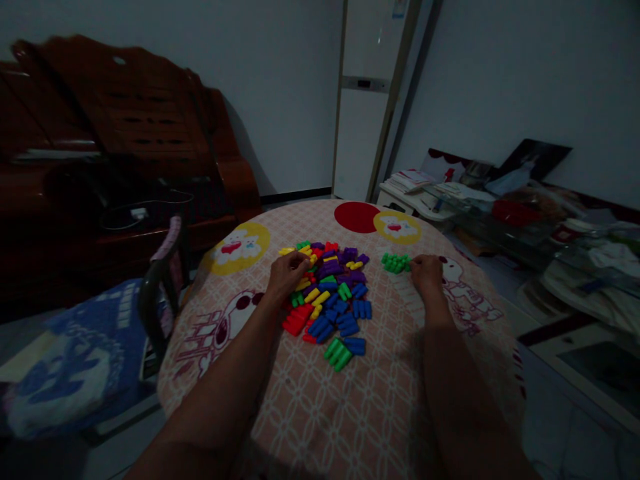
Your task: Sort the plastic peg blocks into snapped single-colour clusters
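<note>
A mixed heap of plastic building blocks (pixel 330 270) in red, yellow, blue, purple and green lies on the round table's patterned cloth (pixel 380 393). My left hand (pixel 289 272) is at the heap's left edge, its fingers pinched together among yellow blocks (pixel 305 253). Whatever lies between those fingertips is too small to make out. To the right, apart from the heap, sits a cluster of green building blocks (pixel 396 263). My right hand (pixel 427 273) has its fingers closed at the cluster's right end. A green block (pixel 339 355) and a blue one (pixel 355 345) lie nearest me.
A chair (pixel 155 293) with a blue cloth (pixel 85 353) stands at the table's left. Behind it is a carved wooden sofa (pixel 145 107). On the right, a glass-topped stand (pixel 480 213) carries papers and bags. A tall white cabinet-like unit (pixel 363 133) fills the back corner.
</note>
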Available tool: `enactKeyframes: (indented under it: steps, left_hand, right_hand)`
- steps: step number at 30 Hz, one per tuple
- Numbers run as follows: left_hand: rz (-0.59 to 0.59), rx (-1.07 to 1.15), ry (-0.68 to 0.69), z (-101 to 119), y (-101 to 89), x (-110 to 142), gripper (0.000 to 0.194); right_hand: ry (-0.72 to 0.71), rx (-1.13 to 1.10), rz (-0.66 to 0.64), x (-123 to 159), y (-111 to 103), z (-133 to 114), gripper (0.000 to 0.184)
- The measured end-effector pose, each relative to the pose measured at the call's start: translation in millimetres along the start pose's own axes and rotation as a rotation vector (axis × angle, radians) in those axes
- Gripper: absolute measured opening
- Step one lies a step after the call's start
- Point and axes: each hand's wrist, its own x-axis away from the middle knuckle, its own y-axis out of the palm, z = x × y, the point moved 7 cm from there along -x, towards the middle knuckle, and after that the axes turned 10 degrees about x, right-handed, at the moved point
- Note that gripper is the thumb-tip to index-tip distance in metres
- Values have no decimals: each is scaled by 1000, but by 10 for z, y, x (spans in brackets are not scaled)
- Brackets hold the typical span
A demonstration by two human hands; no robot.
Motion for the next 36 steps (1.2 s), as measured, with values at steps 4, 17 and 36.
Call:
enactKeyframes:
  steps: [4,17,36]
  left_hand:
    - [0,-8,4,27,-2,8,33]
    - [58,-16,21,35,-48,23,33]
    - [54,0,27,27,-48,-1,32]
  right_hand:
    - [-27,39,-40,25,19,-29,28]
    - [-458,-220,-345,460,-293,-1264,20]
    - [-195,-460,-189,175,-419,-713,6]
